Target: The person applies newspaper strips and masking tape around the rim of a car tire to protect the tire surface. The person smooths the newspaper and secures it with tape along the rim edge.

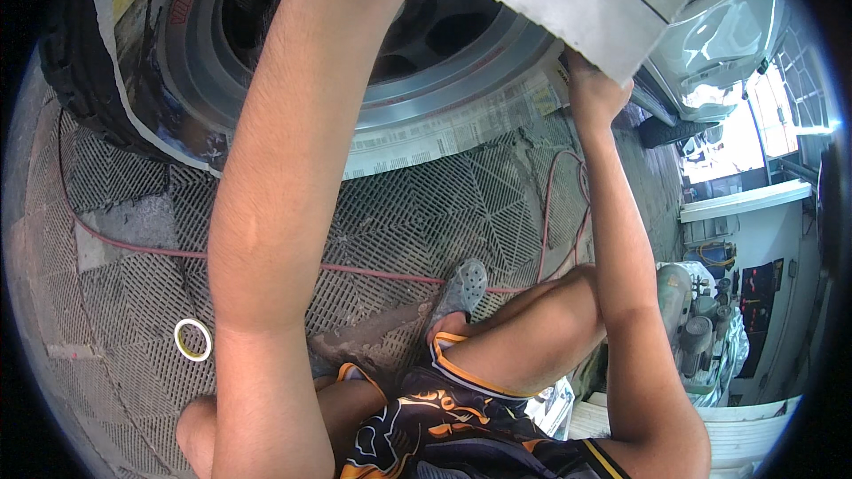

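Observation:
A sheet of newspaper [568, 0] with a torn lower edge hangs in front of the wheel [444, 98] at the top. By its lower right corner, my right hand [599, 93] is closed on the sheet, its fingers partly behind the paper. My left forearm [284, 151] crosses the wheel and reaches up to the top edge, where the fingers of my left hand are out of sight. More newspaper [444, 142] lines the gap between the silver rim and the black tire [80, 80].
A thin red hose [382, 273] runs over the grey floor mats [426, 195]. A roll of tape [193, 340] lies on the left. On the right are an air compressor [679, 302] and a silver car [710, 44]. My legs are bent below me.

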The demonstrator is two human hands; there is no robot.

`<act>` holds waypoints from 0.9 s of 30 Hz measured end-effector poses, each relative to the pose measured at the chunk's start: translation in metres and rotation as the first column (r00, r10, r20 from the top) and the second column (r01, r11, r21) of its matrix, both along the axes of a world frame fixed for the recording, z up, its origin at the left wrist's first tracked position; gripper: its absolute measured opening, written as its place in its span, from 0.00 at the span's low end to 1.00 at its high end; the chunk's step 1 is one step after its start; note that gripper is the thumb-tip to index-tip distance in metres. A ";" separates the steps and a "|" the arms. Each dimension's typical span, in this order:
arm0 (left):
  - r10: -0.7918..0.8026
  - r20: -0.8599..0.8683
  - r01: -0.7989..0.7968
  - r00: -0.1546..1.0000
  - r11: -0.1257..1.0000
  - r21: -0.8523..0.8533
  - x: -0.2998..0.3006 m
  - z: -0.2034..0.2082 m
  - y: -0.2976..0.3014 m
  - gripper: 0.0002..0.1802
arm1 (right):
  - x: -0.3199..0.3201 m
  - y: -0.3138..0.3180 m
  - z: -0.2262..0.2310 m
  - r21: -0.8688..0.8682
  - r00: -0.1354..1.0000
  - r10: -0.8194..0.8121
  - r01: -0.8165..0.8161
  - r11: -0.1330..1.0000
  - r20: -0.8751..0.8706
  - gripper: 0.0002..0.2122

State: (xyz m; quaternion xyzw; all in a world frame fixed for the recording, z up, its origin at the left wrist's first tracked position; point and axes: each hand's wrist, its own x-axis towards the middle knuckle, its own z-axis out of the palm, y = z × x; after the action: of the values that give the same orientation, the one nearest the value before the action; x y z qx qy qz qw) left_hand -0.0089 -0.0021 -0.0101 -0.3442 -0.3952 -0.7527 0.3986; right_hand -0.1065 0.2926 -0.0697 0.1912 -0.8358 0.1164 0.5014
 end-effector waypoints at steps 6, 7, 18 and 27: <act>0.000 -0.003 0.000 1.000 1.000 0.000 0.000 0.000 -0.001 0.07 | 0.002 -0.001 0.003 -0.038 0.996 0.089 -0.089 0.995 0.014 0.14; -0.001 -0.004 0.001 1.000 1.000 -0.001 0.000 0.000 -0.001 0.07 | 0.003 -0.002 0.003 -0.070 0.993 0.102 -0.098 0.993 0.061 0.14; -0.013 -0.006 0.012 1.000 1.000 -0.008 0.001 -0.001 -0.002 0.07 | -0.005 0.003 -0.002 -0.040 0.996 0.060 -0.058 0.998 0.060 0.13; -0.014 -0.011 0.014 1.000 1.000 -0.009 0.001 0.001 -0.003 0.07 | -0.001 0.001 -0.004 -0.028 0.997 0.046 -0.044 0.999 0.069 0.18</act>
State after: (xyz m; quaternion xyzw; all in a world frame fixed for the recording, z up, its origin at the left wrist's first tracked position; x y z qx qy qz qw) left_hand -0.0083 -0.0050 -0.0094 -0.3528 -0.3942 -0.7517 0.3938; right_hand -0.1078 0.2940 -0.0739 0.1994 -0.8466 0.1452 0.4717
